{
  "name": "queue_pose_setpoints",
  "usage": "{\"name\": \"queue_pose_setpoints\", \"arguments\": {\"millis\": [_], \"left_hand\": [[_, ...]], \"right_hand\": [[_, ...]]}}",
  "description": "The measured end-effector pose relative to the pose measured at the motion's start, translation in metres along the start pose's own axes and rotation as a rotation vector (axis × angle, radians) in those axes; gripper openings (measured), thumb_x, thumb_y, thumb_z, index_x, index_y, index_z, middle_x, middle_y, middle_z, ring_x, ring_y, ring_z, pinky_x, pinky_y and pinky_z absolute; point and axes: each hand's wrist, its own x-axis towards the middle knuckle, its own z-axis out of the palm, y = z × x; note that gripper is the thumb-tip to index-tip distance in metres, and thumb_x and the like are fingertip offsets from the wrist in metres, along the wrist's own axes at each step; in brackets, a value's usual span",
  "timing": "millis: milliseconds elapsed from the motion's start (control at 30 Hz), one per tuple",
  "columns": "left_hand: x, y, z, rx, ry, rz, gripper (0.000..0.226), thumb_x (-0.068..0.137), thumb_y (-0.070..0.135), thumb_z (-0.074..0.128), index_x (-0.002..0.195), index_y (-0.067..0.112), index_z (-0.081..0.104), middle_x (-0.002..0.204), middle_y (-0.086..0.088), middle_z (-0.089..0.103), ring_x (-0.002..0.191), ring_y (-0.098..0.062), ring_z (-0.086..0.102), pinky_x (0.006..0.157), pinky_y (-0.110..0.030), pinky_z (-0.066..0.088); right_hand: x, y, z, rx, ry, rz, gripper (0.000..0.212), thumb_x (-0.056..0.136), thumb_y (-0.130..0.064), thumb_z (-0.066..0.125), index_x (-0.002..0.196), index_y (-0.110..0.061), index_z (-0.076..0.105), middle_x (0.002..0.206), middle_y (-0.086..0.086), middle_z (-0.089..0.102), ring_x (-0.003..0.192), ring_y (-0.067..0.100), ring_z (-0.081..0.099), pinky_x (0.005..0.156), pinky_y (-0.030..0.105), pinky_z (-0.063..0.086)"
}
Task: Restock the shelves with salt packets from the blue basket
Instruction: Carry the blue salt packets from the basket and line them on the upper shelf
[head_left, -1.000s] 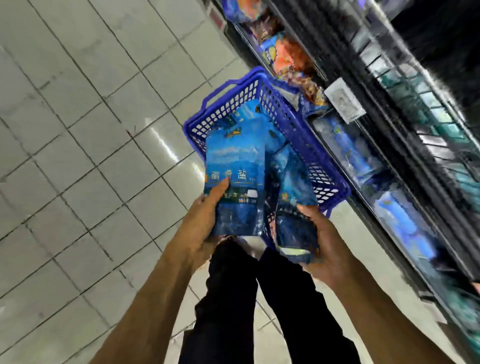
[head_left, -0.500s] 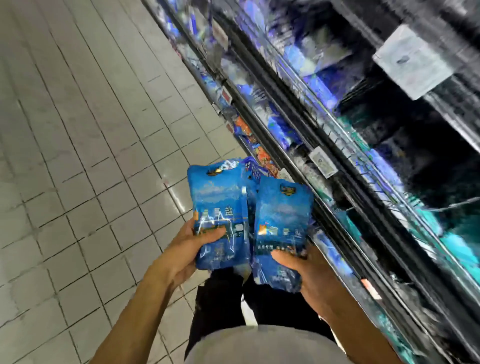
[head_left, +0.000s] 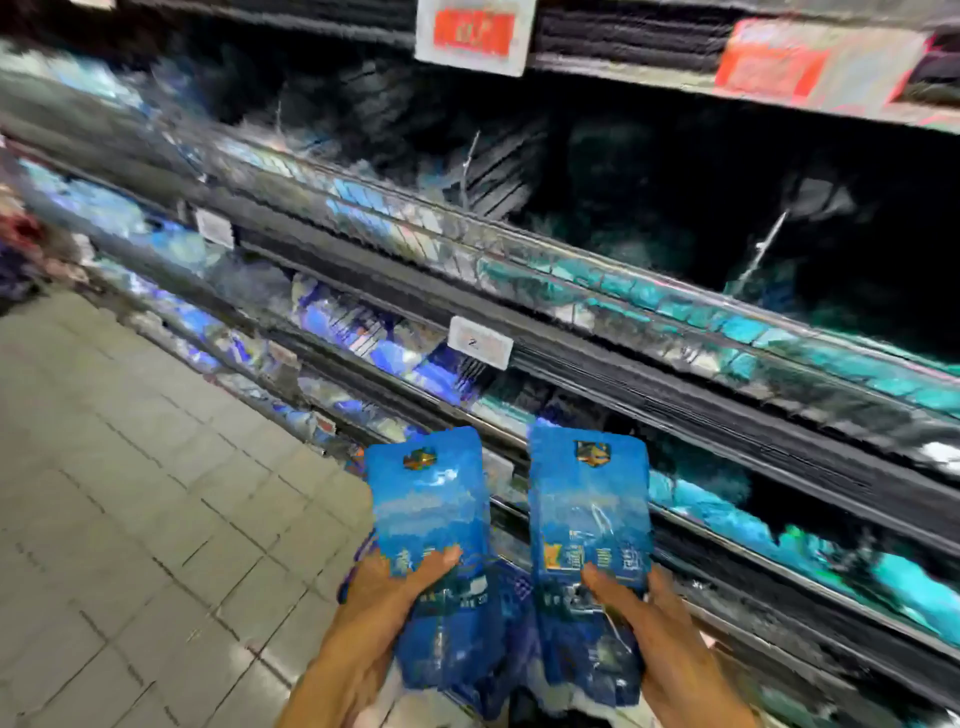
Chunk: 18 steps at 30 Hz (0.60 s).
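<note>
The left hand grips 1 blue salt packet by its lower half, thumb curled across the front. The right hand grips a 2nd blue salt packet the same way. Both packets stand side by side, slightly apart, long axes running up the frame, emblem ends pointing toward the shelves; the left one leans slightly left. They are held in front of the lower shelf tiers, above the tiled floor. A white price tag sits on a shelf rail above them. The shelves are motion-blurred.
</note>
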Motion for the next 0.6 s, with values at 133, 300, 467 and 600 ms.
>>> {"name": "queue_pose_setpoints", "arguments": {"millis": [133,300,467,600], "left_hand": [[0.016,0.015,0.035,0.23,-0.194,-0.022,0.074,0.052,0.048,0.093,0.116,0.017,0.074,0.111,-0.006,0.078,0.105,-0.03,0.073,0.099,-0.054,0.054],[0.009,0.013,0.089,0.443,-0.466,-0.053,0.075,0.05,0.064,0.09,0.112,0.026,0.072,0.112,0.005,0.077,0.106,-0.015,0.072,0.101,-0.043,0.051],[-0.02,-0.012,0.149,0.579,-0.714,-0.094,0.077,0.056,0.058,0.091,0.119,0.019,0.07,0.121,0.0,0.074,0.115,-0.023,0.068,0.108,-0.054,0.047],[-0.062,-0.043,0.198,0.664,-0.904,-0.121,0.059,0.052,0.052,0.091,0.102,0.023,0.079,0.113,-0.007,0.077,0.107,-0.031,0.072,0.102,-0.056,0.051]], "right_hand": [[-0.035,0.002,-0.026,0.056,0.175,-0.065,0.06,0.049,-0.036,0.09,0.104,-0.019,0.076,0.107,0.011,0.078,0.097,0.025,0.075,0.097,0.046,0.054],[-0.095,0.022,-0.058,0.147,0.445,-0.165,0.084,0.045,-0.053,0.096,0.118,-0.022,0.068,0.111,0.003,0.078,0.102,0.026,0.074,0.097,0.048,0.055],[-0.166,0.053,-0.092,0.308,0.731,-0.245,0.084,0.049,-0.051,0.092,0.122,-0.017,0.066,0.114,0.009,0.076,0.098,0.03,0.075,0.078,0.042,0.061],[-0.228,0.065,-0.113,0.336,0.884,-0.403,0.039,0.062,-0.044,0.086,0.098,-0.03,0.078,0.101,0.008,0.079,0.086,0.027,0.077,0.064,0.03,0.06]]}}
